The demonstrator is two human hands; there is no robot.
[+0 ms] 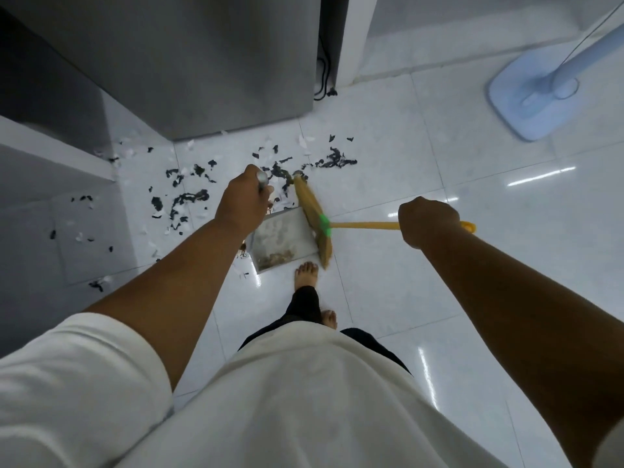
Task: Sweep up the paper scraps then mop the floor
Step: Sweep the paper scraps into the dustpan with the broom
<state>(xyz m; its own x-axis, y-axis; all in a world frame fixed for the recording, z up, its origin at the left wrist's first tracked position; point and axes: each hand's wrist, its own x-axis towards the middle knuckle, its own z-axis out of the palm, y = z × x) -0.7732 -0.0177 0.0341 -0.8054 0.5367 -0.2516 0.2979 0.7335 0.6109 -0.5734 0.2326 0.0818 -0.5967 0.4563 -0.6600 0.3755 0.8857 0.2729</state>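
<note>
Black and white paper scraps (189,201) lie scattered over the white tiled floor (439,282) in front of a grey cabinet. My left hand (241,204) grips the metal handle of a grey dustpan (283,239) that rests on the floor with some debris in it. My right hand (429,222) grips the yellow handle of a straw broom (312,214). The bristles lie along the dustpan's right side, their tip among the scraps. A light blue flat mop (526,96) stands at the far right.
A grey cabinet (202,62) stands ahead, with a black cable (324,91) down its right side. A low white ledge (57,150) runs along the left. My bare feet (307,275) are just behind the dustpan. Open tiled floor stretches to the right.
</note>
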